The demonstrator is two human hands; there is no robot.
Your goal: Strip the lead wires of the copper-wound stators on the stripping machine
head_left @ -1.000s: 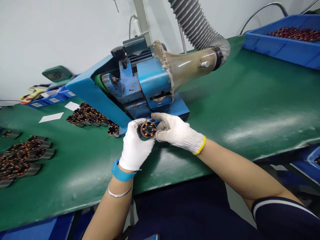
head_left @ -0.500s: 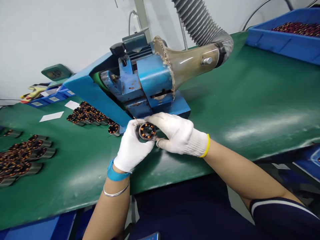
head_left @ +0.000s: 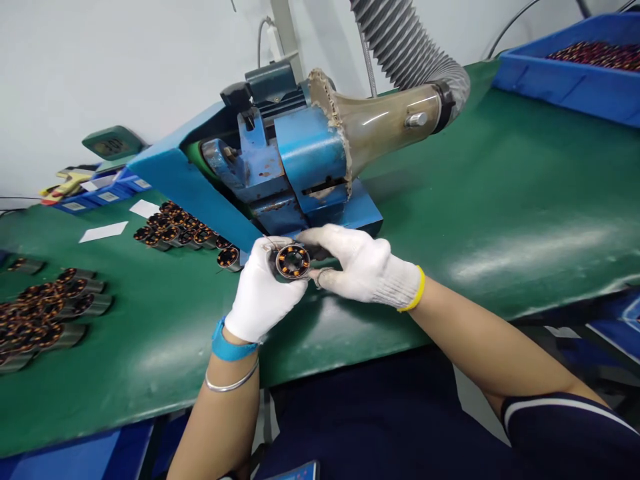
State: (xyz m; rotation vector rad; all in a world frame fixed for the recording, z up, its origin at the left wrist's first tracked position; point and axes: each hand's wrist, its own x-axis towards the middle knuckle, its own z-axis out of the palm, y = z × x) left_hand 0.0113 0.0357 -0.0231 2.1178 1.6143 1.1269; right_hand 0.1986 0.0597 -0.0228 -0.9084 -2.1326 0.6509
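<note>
My left hand [head_left: 267, 287], in a white glove, is closed around a motor stator [head_left: 293, 261], a round metal piece with copper windings and a black inner ring. Its wound face is turned up toward me, and a thin wire sticks up by the left fingers. Beside the stator's right edge is my right hand [head_left: 353, 263], also gloved. Its index finger and thumb are spread apart, the thumb tip at the stator's rim. The other right fingers are partly hidden. Both hands are just in front of the blue belt machine [head_left: 310, 150].
Behind the machine a grey hose [head_left: 400, 47] joins its funnel. Stators [head_left: 175, 227] stand grouped left of the machine, and another group [head_left: 45, 317] lies farther left on the green table [head_left: 500, 200]. A blue bin [head_left: 570, 83] of small parts sits at the back right.
My right index finger and thumb have opened wider and drawn slightly off the stator's right side. The left hand keeps hold of the stator, shifted a little left.
</note>
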